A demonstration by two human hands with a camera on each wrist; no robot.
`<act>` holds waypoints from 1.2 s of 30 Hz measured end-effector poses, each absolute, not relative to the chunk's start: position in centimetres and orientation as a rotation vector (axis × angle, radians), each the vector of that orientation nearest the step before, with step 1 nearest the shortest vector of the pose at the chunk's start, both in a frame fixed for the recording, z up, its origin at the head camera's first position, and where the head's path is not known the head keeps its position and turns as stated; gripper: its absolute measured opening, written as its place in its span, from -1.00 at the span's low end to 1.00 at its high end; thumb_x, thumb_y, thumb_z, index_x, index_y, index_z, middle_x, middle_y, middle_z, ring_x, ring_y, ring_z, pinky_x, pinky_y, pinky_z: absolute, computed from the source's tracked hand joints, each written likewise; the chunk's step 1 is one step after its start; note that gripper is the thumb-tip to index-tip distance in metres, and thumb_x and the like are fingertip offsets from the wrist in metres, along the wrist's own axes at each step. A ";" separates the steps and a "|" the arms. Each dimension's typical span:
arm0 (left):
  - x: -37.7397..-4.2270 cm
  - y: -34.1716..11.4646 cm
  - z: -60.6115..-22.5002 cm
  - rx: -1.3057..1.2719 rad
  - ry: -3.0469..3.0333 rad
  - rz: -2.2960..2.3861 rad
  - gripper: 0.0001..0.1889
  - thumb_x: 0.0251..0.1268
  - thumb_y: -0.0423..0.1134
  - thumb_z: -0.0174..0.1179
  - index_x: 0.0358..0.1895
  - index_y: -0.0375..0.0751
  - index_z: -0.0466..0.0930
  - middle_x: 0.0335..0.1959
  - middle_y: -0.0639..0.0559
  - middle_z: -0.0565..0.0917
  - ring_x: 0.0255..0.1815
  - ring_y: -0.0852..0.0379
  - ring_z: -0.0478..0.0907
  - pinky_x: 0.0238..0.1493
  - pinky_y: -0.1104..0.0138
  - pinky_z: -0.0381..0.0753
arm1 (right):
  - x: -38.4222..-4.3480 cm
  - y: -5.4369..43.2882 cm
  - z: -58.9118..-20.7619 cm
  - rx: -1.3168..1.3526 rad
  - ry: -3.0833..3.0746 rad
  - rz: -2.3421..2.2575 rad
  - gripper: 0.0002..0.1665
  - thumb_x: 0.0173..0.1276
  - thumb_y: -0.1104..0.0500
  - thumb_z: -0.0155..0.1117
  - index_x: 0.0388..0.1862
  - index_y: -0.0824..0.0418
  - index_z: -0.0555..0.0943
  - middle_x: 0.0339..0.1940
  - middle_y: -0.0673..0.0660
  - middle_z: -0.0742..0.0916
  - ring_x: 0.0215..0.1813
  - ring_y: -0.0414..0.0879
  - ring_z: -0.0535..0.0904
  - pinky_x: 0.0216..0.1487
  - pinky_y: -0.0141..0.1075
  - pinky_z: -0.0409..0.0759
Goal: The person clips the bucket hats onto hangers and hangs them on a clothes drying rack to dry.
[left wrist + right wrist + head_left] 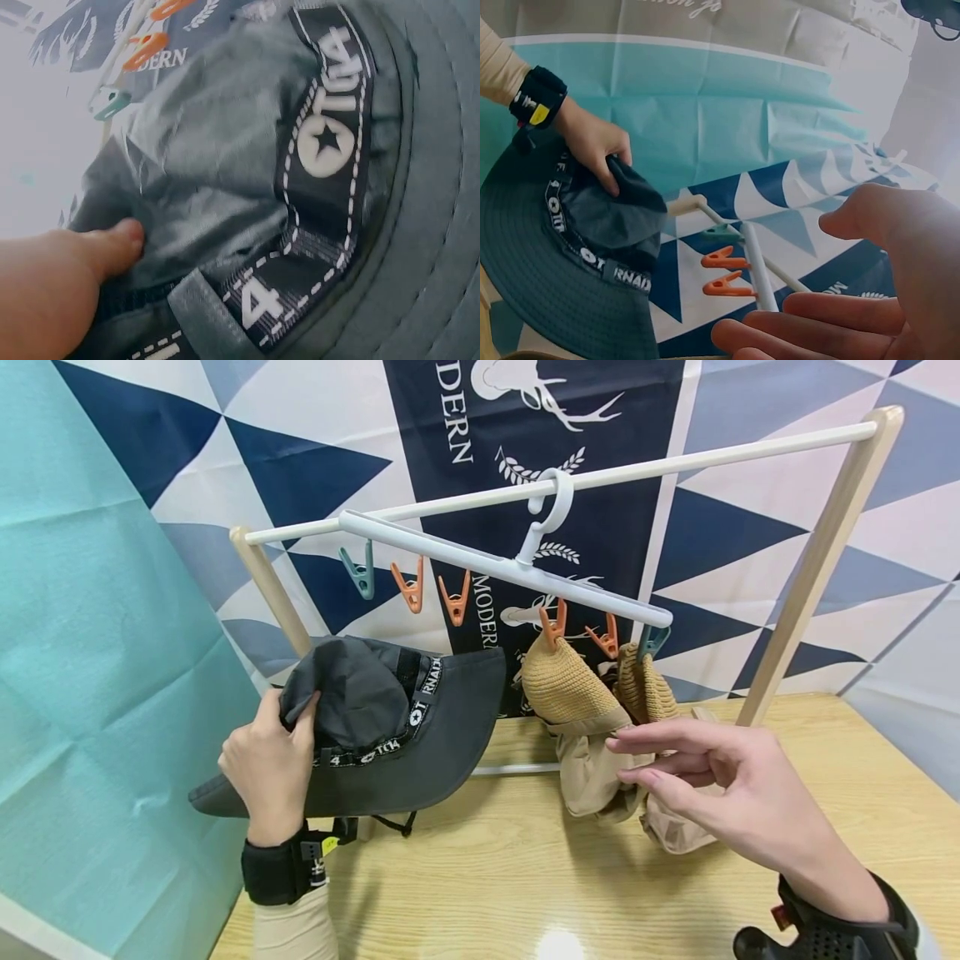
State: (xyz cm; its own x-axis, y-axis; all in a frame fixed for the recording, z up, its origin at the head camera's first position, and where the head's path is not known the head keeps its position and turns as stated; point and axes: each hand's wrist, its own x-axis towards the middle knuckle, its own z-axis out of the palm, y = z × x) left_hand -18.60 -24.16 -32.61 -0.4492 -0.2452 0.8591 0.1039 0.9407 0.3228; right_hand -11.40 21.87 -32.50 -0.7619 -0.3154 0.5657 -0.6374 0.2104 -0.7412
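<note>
My left hand [270,764] grips the crown of a dark grey brimmed hat [360,693], thumb on the near side of the cloth. The hat has a black band with white lettering, and its brim spreads to the right, below the hanger's left end. In the left wrist view the thumb [112,247] lies against the crumpled crown. My right hand [720,777] is held in the air with thumb and fingers apart and nothing between them. In the head view it overlaps tan knitted and beige cloth headwear [577,693] hanging from clips.
A white hanger [487,562] hooks over the rack's white rail [720,453]. Along it hang a teal clip [362,572], several orange clips [454,597] and another teal clip [654,642] at the right end. Wooden posts [817,568] support the rail above a wooden table [510,868].
</note>
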 end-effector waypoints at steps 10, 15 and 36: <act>-19.6 -21.9 -33.5 0.207 -2.080 -0.382 -0.59 0.60 -0.02 0.42 -0.19 -0.39 0.70 -0.71 -0.24 0.43 -0.66 -0.43 0.45 -0.55 0.13 0.03 | -11.2 21.7 -32.4 0.867 -2.236 1.507 -0.44 0.40 0.59 0.44 0.30 0.23 0.80 0.22 -0.09 0.92 -0.01 -0.24 0.94 -0.13 -0.43 0.81; -20.2 -20.3 -34.2 0.297 -2.134 -0.410 -0.58 0.65 0.00 0.37 -0.07 -0.41 0.74 -0.56 -0.47 0.68 -0.53 -0.58 0.64 -0.57 -0.14 0.37 | -11.1 21.6 -32.4 0.874 -2.235 1.497 -0.44 0.39 0.60 0.45 0.29 0.23 0.80 0.21 -0.09 0.92 -0.01 -0.25 0.94 -0.12 -0.45 0.80; -20.6 -18.8 -34.7 0.282 -2.175 -0.485 -0.61 0.67 -0.02 0.35 0.03 -0.38 0.77 -0.50 -0.45 0.75 -0.54 -0.50 0.64 -0.54 0.08 0.20 | -11.1 22.2 -31.7 0.765 -2.189 1.554 -0.52 0.45 0.59 0.40 0.26 0.28 0.81 0.17 -0.01 0.94 0.06 -0.24 0.92 0.02 -0.51 0.77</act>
State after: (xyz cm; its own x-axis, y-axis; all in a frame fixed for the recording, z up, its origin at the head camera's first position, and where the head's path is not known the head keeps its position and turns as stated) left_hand -20.61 -18.76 -34.74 -0.6000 -0.3660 0.7114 -0.0291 0.8986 0.4377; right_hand -11.10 22.16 -31.75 -0.7935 -0.2254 0.5653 -0.6080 0.2533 -0.7525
